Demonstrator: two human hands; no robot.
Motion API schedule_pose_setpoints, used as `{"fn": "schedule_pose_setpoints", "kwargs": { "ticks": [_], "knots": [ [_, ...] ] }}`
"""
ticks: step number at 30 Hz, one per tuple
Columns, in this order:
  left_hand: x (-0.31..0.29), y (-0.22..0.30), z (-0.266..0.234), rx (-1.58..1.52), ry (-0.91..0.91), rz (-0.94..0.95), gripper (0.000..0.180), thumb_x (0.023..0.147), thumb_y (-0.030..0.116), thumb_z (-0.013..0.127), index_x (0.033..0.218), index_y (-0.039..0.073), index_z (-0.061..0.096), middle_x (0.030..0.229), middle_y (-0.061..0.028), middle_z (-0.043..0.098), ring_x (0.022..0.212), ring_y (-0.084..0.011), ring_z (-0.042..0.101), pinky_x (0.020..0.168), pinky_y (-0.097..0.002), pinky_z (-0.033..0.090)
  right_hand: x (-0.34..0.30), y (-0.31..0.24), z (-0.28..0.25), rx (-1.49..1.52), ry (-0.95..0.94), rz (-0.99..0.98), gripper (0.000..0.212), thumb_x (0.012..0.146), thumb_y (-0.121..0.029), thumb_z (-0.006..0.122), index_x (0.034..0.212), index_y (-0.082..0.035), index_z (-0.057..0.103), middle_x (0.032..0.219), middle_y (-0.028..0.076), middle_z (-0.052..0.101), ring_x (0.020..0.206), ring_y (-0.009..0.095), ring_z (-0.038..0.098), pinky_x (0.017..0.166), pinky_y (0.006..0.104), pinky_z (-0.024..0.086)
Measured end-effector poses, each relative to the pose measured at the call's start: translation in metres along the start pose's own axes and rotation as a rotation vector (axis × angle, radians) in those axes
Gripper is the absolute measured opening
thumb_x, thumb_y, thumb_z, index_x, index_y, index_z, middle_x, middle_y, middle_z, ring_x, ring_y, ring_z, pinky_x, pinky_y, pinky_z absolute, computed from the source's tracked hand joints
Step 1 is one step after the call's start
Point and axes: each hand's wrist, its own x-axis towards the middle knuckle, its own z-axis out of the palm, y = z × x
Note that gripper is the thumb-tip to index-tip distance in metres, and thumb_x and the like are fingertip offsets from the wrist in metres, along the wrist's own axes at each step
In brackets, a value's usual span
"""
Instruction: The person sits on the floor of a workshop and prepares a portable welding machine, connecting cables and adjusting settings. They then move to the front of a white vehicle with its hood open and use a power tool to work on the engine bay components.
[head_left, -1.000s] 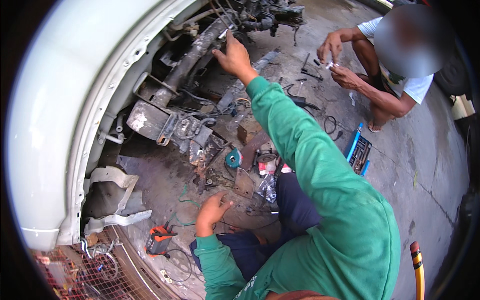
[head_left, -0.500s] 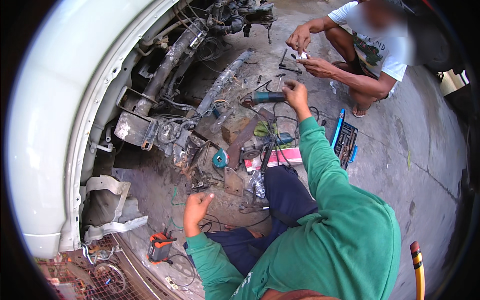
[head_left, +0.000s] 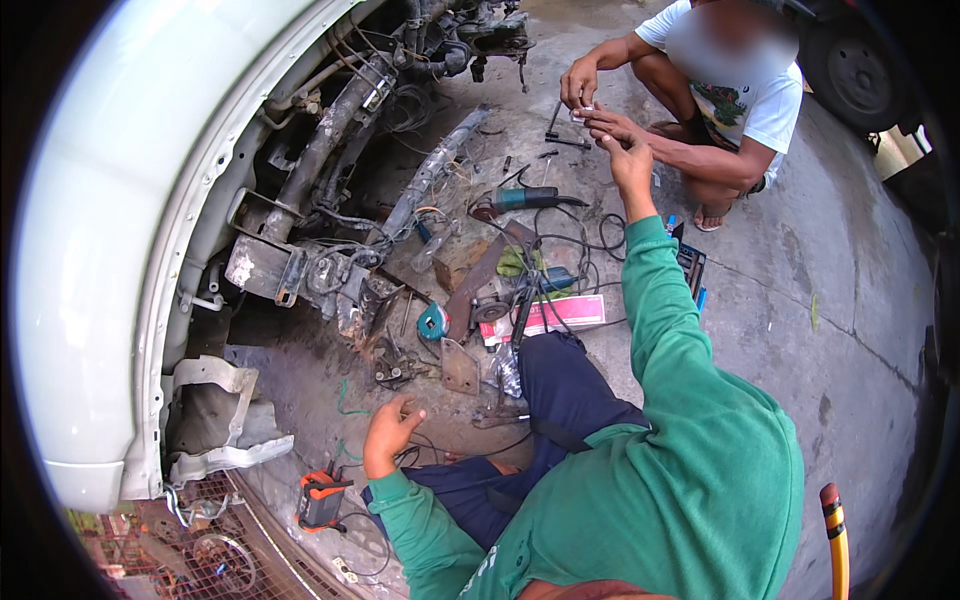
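Our R hand (head_left: pixel 630 168) is up nr the co-worker's hands (head_left: pixel 579 82), which hold a small white item (head_left: pixel 580 115); we can't tell if ours is pinching anything. Our L hand (head_left: pixel 390 435), thumb & fingers spread, is nr a green cord (head_left: pixel 343 398) & a rusty plate (head_left: pixel 460 368). Past our knee (head_left: pixel 553 352), a pink-and-white box (head_left: pixel 575 314) & a teal grinder (head_left: pixel 525 198) lie on the concrete floor (head_left: pixel 760 350).

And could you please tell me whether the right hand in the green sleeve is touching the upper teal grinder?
Apart: the head view shows concrete floor between the right hand and the upper teal grinder to its left.
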Motion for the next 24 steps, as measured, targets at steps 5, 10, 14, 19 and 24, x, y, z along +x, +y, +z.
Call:
{"fn": "schedule_pose_setpoints", "kwargs": {
  "ticks": [5, 10, 14, 19, 24],
  "knots": [
    [-0.008, -0.007, -0.003, 0.011, 0.006, -0.023, 0.049, 0.088, 0.016, 0.078, 0.13, -0.003, 0.063, 0.089, -0.0124, 0.072, 0.076, -0.0193, 0.067, 0.071, -0.0352, 0.054, -0.005, -0.031, 0.001, -0.168, 0.021, 0.057, 0.033, 0.089, -0.019, 0.076, 0.104, 0.01, 0.071, 0.094, 0.015, 0.076, 0.086, 0.02, 0.073, 0.077, 0.0329, 0.057],
    [-0.004, 0.002, -0.003, -0.008, 0.0, -0.063, 0.051, 0.083, 0.025, 0.08, 0.126, 0.0, 0.067, 0.098, -0.0209, 0.074, 0.089, -0.0346, 0.071, 0.08, -0.043, 0.054, 0.022, -0.032, -0.005, -0.355, -0.005, -0.069, 0.036, 0.087, -0.024, 0.077, 0.106, 0.006, 0.073, 0.094, 0.02, 0.076, 0.086, 0.025, 0.074, 0.079, 0.0364, 0.057],
    [-0.006, 0.009, -0.005, 0.004, 0.005, -0.07, 0.052, 0.083, 0.025, 0.08, 0.126, 0.0, 0.067, 0.097, -0.0207, 0.074, 0.089, -0.0346, 0.071, 0.081, -0.0431, 0.054, 0.026, -0.036, -0.001, -0.401, -0.036, -0.032, 0.036, 0.086, -0.026, 0.074, 0.105, 0.003, 0.075, 0.098, 0.023, 0.075, 0.091, 0.034, 0.075, 0.084, 0.0411, 0.057],
    [-0.008, 0.006, -0.003, -0.003, 0.011, -0.071, 0.052, 0.083, 0.025, 0.08, 0.126, 0.0, 0.067, 0.098, -0.0201, 0.074, 0.09, -0.0349, 0.071, 0.082, -0.0432, 0.054, 0.023, -0.037, 0.005, -0.413, -0.044, -0.047, 0.035, 0.085, -0.026, 0.075, 0.105, 0.002, 0.075, 0.096, 0.022, 0.076, 0.089, 0.034, 0.075, 0.083, 0.0415, 0.057],
    [-0.004, 0.01, -0.002, 0.01, 0.01, -0.05, 0.053, 0.083, 0.026, 0.08, 0.126, 0.0, 0.066, 0.098, -0.0199, 0.075, 0.09, -0.0352, 0.071, 0.082, -0.0437, 0.054, 0.023, -0.023, 0.002, -0.45, -0.053, -0.017, 0.036, 0.084, -0.026, 0.076, 0.108, 0.001, 0.074, 0.1, 0.022, 0.075, 0.093, 0.034, 0.074, 0.085, 0.042, 0.056]
  ]
}}
